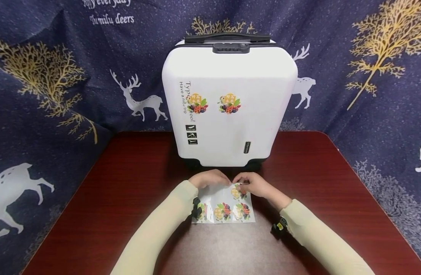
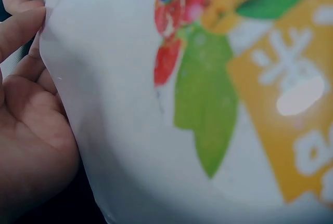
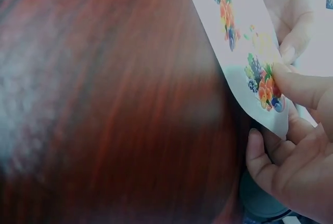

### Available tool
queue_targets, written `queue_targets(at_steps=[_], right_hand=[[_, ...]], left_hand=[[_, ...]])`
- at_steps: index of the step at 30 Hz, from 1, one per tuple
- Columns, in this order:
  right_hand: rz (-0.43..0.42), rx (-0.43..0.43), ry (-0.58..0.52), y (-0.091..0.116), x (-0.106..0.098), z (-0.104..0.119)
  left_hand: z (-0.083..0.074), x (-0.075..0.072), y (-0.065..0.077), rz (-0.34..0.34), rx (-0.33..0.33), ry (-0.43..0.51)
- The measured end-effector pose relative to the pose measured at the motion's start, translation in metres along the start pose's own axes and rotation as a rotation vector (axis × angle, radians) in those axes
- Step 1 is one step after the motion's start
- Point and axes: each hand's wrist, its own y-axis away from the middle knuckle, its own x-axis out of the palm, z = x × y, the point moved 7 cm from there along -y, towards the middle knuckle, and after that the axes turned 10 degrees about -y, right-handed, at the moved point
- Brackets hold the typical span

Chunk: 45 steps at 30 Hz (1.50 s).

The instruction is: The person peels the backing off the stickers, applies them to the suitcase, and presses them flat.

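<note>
A white sticker sheet (image 1: pixel 210 195) with colourful fruit-and-waffle stickers lies before me, its far edge lifted. My left hand (image 1: pixel 210 178) pinches that far edge near its middle, the thumb on the printed face and fingers behind. At the far right corner my right hand (image 1: pixel 253 184) grips the sheet, its thumb on a fruit sticker (image 3: pixel 266 88) and the other fingers curled beneath. Both hands' fingertips nearly meet at the edge. In the left wrist view a large sticker (image 2: pixel 208 94) fills the right side, and the left hand (image 2: pixel 36 115) is at the left.
Behind the hands a white suitcase (image 1: pixel 227 130) stands upright on the dark red table (image 1: pixel 138 183). Two matching fruit stickers (image 1: pixel 230 104) are on its front, one overlapping printed lettering. A navy curtain (image 1: pixel 104 49) with deer and trees hangs behind.
</note>
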Motion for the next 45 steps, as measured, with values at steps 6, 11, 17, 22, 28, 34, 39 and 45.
queue_targets(at_steps=[6, 11, 17, 22, 28, 34, 39, 45], right_hand=[[-0.006, 0.011, 0.016, -0.0006, 0.0002, -0.0016], [-0.011, 0.007, 0.027, -0.0007, 0.0005, -0.0019], [-0.012, 0.003, 0.013, 0.0001, 0.0015, -0.002], [-0.009, 0.0, -0.018, 0.0009, 0.0023, -0.0023], [-0.011, -0.013, -0.07, 0.0029, 0.0023, -0.001], [-0.032, 0.002, -0.101, 0.0028, 0.0031, -0.0041], [-0.042, 0.026, -0.089, 0.0026, 0.0027, -0.0058], [-0.04, 0.032, -0.063, 0.0025, 0.0024, -0.0038]], left_hand=[[-0.0005, 0.0001, 0.0003, 0.002, 0.01, 0.013], [0.0004, 0.0008, -0.0008, -0.001, 0.013, 0.016], [0.0011, 0.0015, -0.0022, -0.006, 0.02, 0.027], [0.0018, 0.0014, -0.0016, -0.012, 0.024, 0.037], [0.0007, 0.0015, -0.0009, -0.027, 0.019, 0.02], [-0.0002, 0.0008, 0.0004, -0.038, 0.012, -0.003], [0.0004, 0.0003, 0.0016, -0.041, 0.013, -0.016], [0.0001, 0.0004, 0.0018, -0.018, 0.011, -0.033]])
